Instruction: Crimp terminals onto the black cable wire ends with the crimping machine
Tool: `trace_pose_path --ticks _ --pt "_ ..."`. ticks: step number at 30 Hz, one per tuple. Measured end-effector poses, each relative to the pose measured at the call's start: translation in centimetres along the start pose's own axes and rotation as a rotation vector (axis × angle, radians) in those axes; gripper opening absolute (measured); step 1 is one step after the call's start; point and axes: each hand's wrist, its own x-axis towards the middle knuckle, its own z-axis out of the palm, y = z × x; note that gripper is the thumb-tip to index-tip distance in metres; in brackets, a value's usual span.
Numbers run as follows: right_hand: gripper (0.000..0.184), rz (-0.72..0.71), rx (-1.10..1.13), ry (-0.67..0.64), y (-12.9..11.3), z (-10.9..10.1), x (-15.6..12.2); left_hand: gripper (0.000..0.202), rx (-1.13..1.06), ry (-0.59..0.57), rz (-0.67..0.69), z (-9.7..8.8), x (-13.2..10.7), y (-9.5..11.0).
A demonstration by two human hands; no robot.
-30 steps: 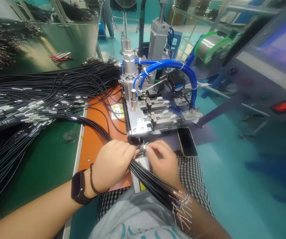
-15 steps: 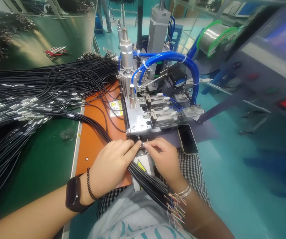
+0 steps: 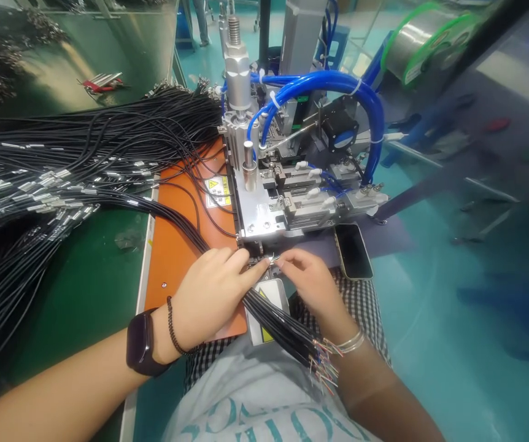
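Note:
My left hand (image 3: 218, 288) is closed over a bundle of black cables (image 3: 278, 322), its index finger stretched to a small fixture at the machine's front edge. From under that palm the cables run down to the right, ending in stripped, coloured wire ends (image 3: 324, 365) by my right wrist. My right hand (image 3: 313, 282) pinches something tiny and silvery at the same fixture, too small to name. Fingertips of both hands nearly meet there. Just beyond them stands the bench machine (image 3: 258, 218), with metal cylinders and blue air hoses (image 3: 329, 80).
An orange base plate (image 3: 186, 239) lies left of the machine. Many black cables with silvery ends (image 3: 38, 190) cover the green table (image 3: 103, 264). To the right are a phone (image 3: 353, 250) and a green-rimmed spool of wire (image 3: 423, 46). Red-handled pliers (image 3: 103, 83) lie at the back left.
The view has shifted slightly, so the machine and hands appear a little farther right and higher. Both hands keep their places at the fixture, with only small fingertip movement.

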Motion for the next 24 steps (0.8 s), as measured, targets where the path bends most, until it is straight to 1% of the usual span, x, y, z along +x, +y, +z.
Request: trace_pose_path --ticks 6,11,16,20,24 --pt "0.013 -0.022 -0.115 0.035 -0.5 0.1 -0.1 0.047 0.009 -0.001 -0.018 0.1 0.1 0.2" --pt "0.012 -0.015 -0.113 0.019 -0.3 0.1 0.0 0.048 0.026 -0.026 -0.022 0.0 -0.1 0.5" --pt "0.015 -0.052 -0.05 0.001 -0.1 0.0 0.2 0.051 0.055 -0.073 -0.034 -0.3 0.2 0.8" --pt "0.014 -0.052 -0.014 0.015 0.4 0.5 0.5 0.055 0.08 -0.113 -0.056 -0.9 0.7 1.2" --pt "0.012 0.019 0.216 0.008 1.6 1.2 0.9 0.064 0.06 -0.127 -0.071 -1.3 0.9 1.5"
